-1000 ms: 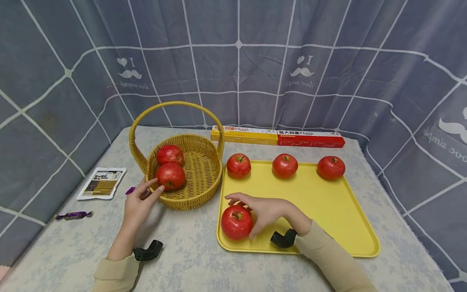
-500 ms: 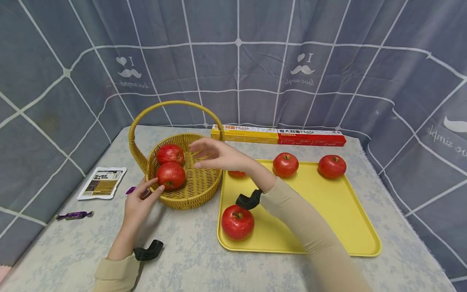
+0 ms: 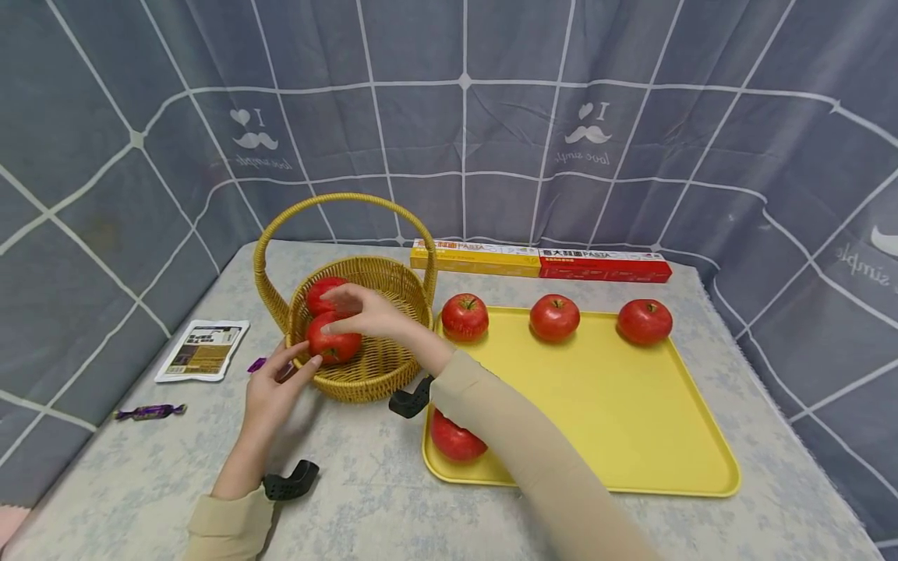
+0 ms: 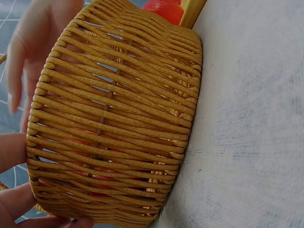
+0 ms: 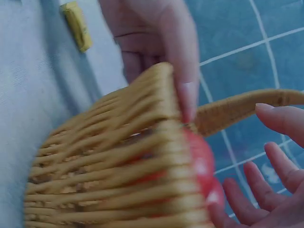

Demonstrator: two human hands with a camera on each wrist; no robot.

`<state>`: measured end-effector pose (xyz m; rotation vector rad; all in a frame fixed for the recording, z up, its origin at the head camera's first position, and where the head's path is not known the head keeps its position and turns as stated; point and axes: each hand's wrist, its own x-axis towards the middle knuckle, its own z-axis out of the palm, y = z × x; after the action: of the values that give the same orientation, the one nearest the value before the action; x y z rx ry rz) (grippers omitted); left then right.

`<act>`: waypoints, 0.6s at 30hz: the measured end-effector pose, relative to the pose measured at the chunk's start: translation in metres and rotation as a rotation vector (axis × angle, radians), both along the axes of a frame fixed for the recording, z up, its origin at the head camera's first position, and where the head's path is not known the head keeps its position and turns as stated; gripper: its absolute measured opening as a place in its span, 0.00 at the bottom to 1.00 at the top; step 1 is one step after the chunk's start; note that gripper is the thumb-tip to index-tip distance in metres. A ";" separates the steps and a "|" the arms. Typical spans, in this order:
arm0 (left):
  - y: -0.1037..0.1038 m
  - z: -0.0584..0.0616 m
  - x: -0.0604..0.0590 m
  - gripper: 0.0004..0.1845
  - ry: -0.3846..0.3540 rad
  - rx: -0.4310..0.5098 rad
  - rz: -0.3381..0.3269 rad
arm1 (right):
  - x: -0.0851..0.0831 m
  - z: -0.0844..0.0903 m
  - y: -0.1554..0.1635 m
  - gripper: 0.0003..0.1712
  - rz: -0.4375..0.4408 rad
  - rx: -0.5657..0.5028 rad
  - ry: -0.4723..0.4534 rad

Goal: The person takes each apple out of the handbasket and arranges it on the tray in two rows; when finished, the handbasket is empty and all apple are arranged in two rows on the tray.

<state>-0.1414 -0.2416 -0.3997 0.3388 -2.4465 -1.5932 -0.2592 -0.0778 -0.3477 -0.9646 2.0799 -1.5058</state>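
The right hand (image 3: pixel 361 310) has crossed from the yellow tray (image 3: pixel 631 405) into the wicker basket (image 3: pixel 379 366); its relaxed fingers now cover the front apple (image 3: pixel 335 343), seemingly not yet gripping it. The left hand (image 3: pixel 270 389) still rests open-fingered against the basket's near wall on the worktop (image 3: pixel 365 499). Four apples remain on the tray.

The round yellow wicker basket (image 3: pixel 365 331) is woven of ribbed, matt strands — coarse in the left wrist view. The red apples (image 3: pixel 554 317) have smooth, glossy skins. The flat yellow plastic tray (image 3: pixel 631 413) looks smooth with a dull sheen. The pale grey tablecloth (image 3: pixel 365 483) is soft, finely textured fabric — matt throughout.
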 end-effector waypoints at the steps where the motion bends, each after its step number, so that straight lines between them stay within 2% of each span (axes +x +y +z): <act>1: 0.000 0.000 0.000 0.28 0.005 0.000 -0.002 | -0.001 -0.004 -0.002 0.31 -0.004 0.008 0.013; 9: 0.002 0.002 0.001 0.28 0.012 -0.009 -0.011 | -0.005 -0.027 -0.003 0.32 -0.045 0.179 0.181; 18: 0.002 0.002 0.001 0.28 0.005 -0.015 -0.001 | -0.007 -0.036 -0.006 0.35 -0.020 0.202 0.180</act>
<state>-0.1404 -0.2401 -0.3973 0.3303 -2.4537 -1.5738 -0.2665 -0.0836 -0.3838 -1.0362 2.3210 -1.2281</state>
